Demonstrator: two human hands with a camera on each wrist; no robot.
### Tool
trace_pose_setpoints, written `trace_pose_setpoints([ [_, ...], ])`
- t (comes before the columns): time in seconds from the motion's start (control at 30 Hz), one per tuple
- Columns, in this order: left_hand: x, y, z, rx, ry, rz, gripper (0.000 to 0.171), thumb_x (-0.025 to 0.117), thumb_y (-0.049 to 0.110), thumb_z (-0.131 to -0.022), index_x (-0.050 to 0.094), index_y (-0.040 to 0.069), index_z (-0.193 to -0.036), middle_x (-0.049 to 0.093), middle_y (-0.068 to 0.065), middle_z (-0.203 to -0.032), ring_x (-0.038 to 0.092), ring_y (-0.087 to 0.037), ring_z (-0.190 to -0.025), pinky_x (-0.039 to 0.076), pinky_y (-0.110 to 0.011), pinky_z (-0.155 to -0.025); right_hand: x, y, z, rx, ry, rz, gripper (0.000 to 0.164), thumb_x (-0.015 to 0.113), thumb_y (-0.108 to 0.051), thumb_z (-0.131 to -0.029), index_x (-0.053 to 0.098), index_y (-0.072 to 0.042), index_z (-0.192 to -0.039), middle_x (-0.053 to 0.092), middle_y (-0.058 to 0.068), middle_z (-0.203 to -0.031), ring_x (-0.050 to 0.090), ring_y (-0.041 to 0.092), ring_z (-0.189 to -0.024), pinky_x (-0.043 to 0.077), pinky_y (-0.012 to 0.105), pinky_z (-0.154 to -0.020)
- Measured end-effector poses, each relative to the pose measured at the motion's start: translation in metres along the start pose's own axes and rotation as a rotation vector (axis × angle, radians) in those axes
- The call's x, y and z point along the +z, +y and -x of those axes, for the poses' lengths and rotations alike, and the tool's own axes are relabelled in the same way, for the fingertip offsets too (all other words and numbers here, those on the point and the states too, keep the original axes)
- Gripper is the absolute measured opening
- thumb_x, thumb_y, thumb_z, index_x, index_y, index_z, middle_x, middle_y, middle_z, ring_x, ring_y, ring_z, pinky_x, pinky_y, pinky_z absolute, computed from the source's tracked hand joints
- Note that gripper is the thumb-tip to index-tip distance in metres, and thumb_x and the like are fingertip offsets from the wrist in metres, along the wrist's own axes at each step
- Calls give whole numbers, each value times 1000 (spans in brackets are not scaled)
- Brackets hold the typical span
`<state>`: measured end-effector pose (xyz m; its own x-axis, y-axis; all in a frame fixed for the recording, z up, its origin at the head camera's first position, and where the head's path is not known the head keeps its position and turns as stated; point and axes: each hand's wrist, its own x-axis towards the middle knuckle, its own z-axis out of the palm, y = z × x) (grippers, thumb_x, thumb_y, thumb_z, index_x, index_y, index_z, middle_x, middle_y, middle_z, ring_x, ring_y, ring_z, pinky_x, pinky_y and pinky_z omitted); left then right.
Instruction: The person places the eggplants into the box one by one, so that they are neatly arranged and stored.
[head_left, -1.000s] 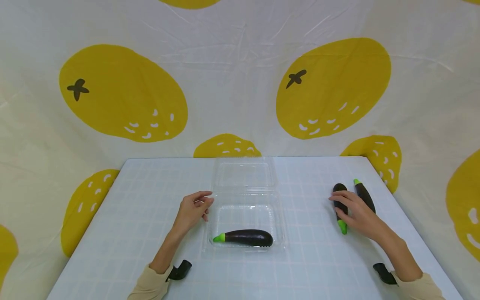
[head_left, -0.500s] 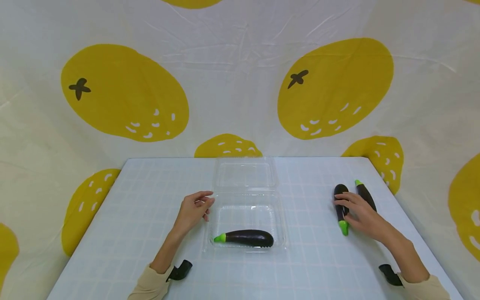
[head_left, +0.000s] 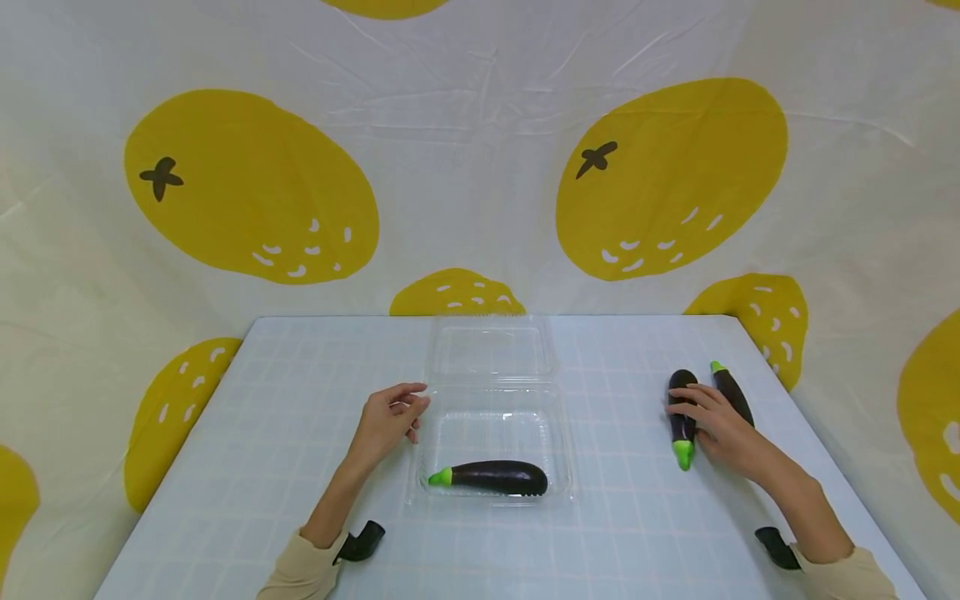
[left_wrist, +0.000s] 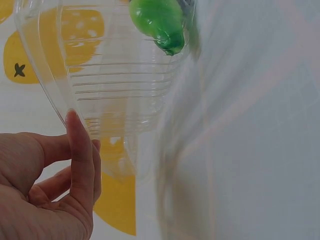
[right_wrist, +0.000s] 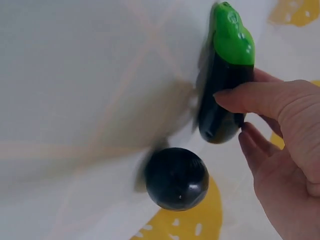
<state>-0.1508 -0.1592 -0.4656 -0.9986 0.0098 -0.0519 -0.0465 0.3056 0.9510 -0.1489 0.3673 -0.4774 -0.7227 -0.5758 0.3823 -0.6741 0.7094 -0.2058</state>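
Observation:
My right hand point(head_left: 726, 425) grips a dark eggplant with a green cap point(head_left: 682, 421); the thumb point(right_wrist: 250, 97) lies across it in the right wrist view, other fingers behind. A second eggplant point(head_left: 731, 393) lies just right of that one, its round dark end point(right_wrist: 177, 179) facing the right wrist camera. My left hand point(head_left: 386, 421) pinches the left rim of an open clear plastic container point(head_left: 491, 392) with thumb and forefinger. Inside its near side, a third eggplant point(head_left: 498, 477) lies crosswise, green tip point(left_wrist: 160, 22) to the left.
The container's hinged lid point(head_left: 491, 348) lies back toward the table's far edge. A pale checked cloth covers the table point(head_left: 322, 358). Behind it hangs a white curtain point(head_left: 465, 167) printed with yellow fruit. Dark wrist devices point(head_left: 362, 542) project from both cuffs.
My right hand has shifted slightly to the right, and its thumb has moved along the eggplant. The eggplant's green end has turned a little. The left hand and container stay put.

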Motion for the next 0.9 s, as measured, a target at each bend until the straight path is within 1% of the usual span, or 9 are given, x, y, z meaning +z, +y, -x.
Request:
trace_pose_setpoints([
  [0.23,0,-1,0,0,1,9,33,73,10,-97,68,-2,-127,66,-23,-96,59,-20,-56,55,-23,-52,1,-1,-3,18,-21,15,56,71,30,-65,71,-3,-109,58,23,-129,44,44,-122,2,5,-111],
  [0.5,0,-2,1,0,-5,18,33,72,11,-98,67,-3,-127,65,-23,-96,58,-20,-56,55,-24,-52,4,1,-6,-44,12,45,59,79,27,-60,70,-3,-110,62,23,-125,47,46,-117,3,8,-113],
  [0.73,-1,-2,1,7,-6,13,33,72,10,-98,67,-3,-127,65,-22,-96,59,-20,-55,55,-24,-52,1,-1,-8,-34,-12,30,59,84,22,-62,68,-4,-113,62,23,-125,47,45,-117,2,5,-112],
  [0.9,-1,-3,0,8,-7,22,33,72,10,-98,67,-4,-127,65,-23,-96,59,-19,-56,55,-23,-52,-1,-3,-11,-30,-14,17,59,86,17,-64,67,-5,-115,63,22,-123,49,44,-115,4,4,-111],
])
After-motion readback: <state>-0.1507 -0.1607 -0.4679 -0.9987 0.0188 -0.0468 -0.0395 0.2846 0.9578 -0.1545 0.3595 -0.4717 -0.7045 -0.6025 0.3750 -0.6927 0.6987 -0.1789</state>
